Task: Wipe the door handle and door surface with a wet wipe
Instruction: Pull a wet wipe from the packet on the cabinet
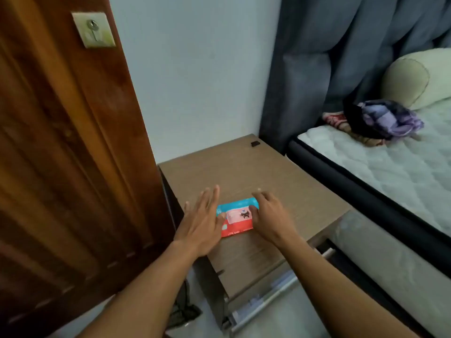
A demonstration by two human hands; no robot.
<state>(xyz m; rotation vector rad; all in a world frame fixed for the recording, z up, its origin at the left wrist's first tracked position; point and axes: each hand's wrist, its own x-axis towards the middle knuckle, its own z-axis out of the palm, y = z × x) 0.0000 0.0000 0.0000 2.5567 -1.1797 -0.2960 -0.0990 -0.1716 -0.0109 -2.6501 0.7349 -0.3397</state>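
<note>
Blue-red wipes pack, ends covered, flat left hand, gripping right hand

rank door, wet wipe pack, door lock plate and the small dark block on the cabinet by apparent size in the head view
1. door
2 and 3. lock plate and wet wipe pack: they look about alike, and the pack is partly covered, so I won't rank them
4. small dark block

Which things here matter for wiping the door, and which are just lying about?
For the job: wet wipe pack, door, key plate, left hand touching the pack, right hand gripping it.
Lying about: small dark block on the bedside table, crumpled clothes, pillow, dark cloth by the door.
</note>
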